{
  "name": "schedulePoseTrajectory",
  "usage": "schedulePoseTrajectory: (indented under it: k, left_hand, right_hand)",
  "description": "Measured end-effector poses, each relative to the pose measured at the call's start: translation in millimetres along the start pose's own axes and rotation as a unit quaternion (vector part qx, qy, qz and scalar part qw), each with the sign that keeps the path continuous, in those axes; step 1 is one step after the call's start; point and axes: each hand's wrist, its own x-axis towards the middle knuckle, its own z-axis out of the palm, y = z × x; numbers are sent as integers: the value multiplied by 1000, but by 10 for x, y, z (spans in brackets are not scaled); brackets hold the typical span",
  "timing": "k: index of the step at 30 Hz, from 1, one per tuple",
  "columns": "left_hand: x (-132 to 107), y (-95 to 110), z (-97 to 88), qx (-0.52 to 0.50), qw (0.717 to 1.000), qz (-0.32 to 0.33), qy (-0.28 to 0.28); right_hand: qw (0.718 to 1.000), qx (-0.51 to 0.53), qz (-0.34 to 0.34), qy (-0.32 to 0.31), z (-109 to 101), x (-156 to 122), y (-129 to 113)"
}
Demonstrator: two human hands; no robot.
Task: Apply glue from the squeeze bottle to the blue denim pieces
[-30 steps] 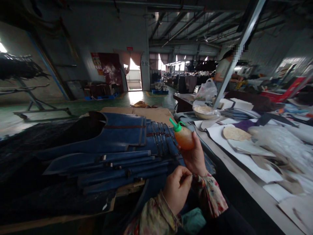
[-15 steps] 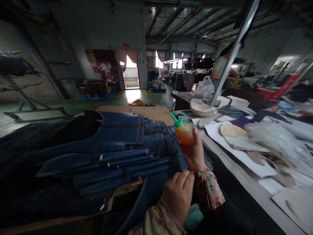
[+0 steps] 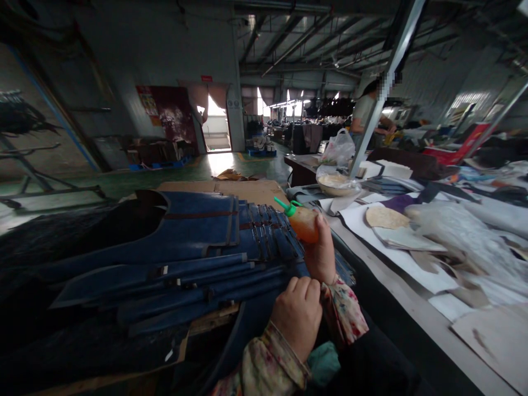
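Head view: rounded orange-and-green plastic bottle [image 3: 304, 224] clasped in curled right hand [image 3: 322, 254]; probably light, squeezable, best held round belly. Left hand [image 3: 297, 314] curled at floral fabric cuff [image 3: 345, 312], grip hidden.

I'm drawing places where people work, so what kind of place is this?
Probably a factory workshop, maybe for clothes or leather goods. You can see stacked blue pieces with brown bands, loose pale scraps spread out to the right, and another person farther back.
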Motion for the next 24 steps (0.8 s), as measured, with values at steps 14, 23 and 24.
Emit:
schedulePoseTrajectory:
  k: [14, 23, 24]
  left_hand:
    - [19, -18, -86, -302, 947, -59, -91]
    - [152, -158, -142, -331, 928, -94, -139]
    - [172, -175, -152, -319, 932, -95, -142]
  right_hand:
    - [999, 26, 12, 16, 66, 29, -66]
    - [998, 48, 43, 19, 85, -22, -43]
    - [998, 51, 45, 18, 87, -33, -41]
